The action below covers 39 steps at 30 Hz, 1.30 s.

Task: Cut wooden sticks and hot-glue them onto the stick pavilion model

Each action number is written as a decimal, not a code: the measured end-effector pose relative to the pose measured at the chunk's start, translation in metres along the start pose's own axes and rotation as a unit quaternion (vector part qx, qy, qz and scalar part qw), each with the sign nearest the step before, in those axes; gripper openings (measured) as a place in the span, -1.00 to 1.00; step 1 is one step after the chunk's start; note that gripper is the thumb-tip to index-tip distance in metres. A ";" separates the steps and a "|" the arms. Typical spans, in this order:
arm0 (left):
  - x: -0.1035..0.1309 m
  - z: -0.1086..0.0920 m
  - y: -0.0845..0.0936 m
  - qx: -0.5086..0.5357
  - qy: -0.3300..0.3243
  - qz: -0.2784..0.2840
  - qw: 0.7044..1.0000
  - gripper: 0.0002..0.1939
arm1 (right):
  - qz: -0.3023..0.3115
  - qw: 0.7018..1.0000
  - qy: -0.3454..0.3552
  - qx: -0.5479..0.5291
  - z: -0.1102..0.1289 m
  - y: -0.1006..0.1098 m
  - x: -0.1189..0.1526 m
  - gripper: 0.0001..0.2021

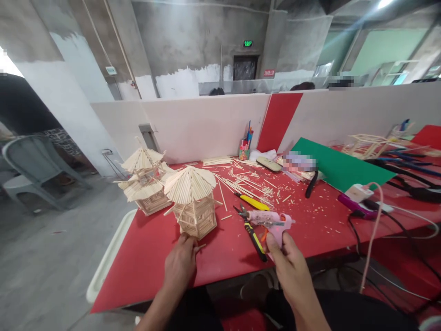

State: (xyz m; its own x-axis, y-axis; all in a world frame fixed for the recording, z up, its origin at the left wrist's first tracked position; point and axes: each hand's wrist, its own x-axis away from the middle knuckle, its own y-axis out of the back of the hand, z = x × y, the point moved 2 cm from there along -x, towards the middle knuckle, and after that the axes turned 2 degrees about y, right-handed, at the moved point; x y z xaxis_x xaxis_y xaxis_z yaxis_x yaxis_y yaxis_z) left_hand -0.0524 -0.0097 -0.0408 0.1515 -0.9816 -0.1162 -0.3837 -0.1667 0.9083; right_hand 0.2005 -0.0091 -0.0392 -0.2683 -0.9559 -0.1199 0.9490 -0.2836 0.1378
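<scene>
My right hand is wrapped round the handle of a pink hot glue gun, whose nozzle end points left over the table. My left hand is closed at the foot of a small house model built of wooden sticks, with a conical stick roof. A short wooden stick pokes out from its fingers, whose tips are partly hidden. Just behind to the left stands a second stick model, with a two-tiered roof. Pliers with yellow-black handles lie beneath the glue gun's front.
Loose sticks and scraps litter the red table. Near them lie a yellow cutter knife, a pen cup and a green board. A purple power strip with cables sits right. A partition runs behind.
</scene>
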 end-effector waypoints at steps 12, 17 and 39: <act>0.010 -0.018 0.003 0.492 0.103 0.063 0.862 -0.75 | 0.242 0.957 0.130 -0.097 0.035 -0.064 -0.028 -0.64; 0.014 -0.016 -0.004 0.563 0.126 0.074 0.814 -0.62 | 0.284 0.944 0.146 -0.077 0.039 -0.072 -0.022 -0.66; 0.003 -0.016 0.021 0.696 0.155 -0.006 0.701 -0.63 | -0.208 0.827 0.375 0.363 0.047 -0.086 0.002 -0.63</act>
State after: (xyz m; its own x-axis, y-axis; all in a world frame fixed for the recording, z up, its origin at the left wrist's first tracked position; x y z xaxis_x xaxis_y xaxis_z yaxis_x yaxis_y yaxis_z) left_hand -0.0450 -0.0151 -0.0154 0.2702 -0.9481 0.1676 -0.8652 -0.3155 -0.3896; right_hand 0.1106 0.0099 -0.0053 -0.1100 -0.5245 -0.8443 0.3771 -0.8079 0.4528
